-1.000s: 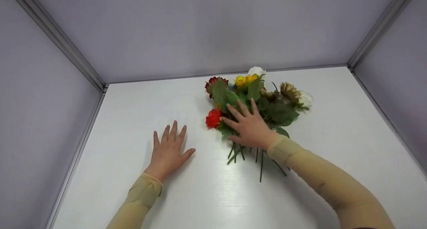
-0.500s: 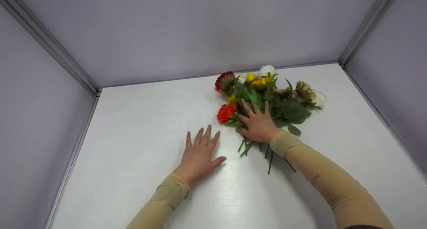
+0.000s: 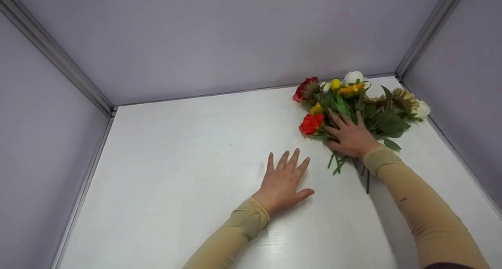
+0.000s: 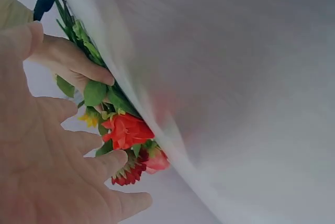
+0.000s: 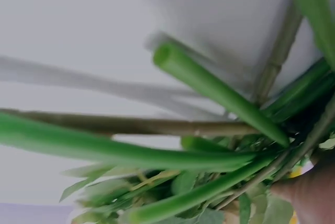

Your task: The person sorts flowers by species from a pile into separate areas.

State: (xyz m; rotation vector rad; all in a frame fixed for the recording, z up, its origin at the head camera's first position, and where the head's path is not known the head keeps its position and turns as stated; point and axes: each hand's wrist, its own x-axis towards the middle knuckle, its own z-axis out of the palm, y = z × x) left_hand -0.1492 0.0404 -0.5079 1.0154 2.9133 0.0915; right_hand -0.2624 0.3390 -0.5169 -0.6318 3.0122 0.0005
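Observation:
A pile of artificial flowers (image 3: 390, 122) lies at the table's back right, blooms pointing away and stems toward the person. My right hand (image 3: 351, 137) rests on the leaves and stems with its fingers spread. Beside its fingertips sits a red flower (image 3: 311, 124), which also shows in the left wrist view. Green stems (image 5: 209, 88) fill much of the right wrist view, where only part of the right hand shows at the edge. To the left and nearer the person, my left hand (image 3: 282, 182) has its fingers spread, palm down at the white table, and holds nothing.
The white table (image 3: 176, 155) is bounded by a grey back wall (image 3: 235, 37) and side panels with metal corner posts. The pile lies close to the back wall, and a white flower (image 3: 421, 110) at its right end is near the table's right edge.
The right hand and the whole flower pile have slid to the right together. My left hand has also moved right, its fingers still spread.

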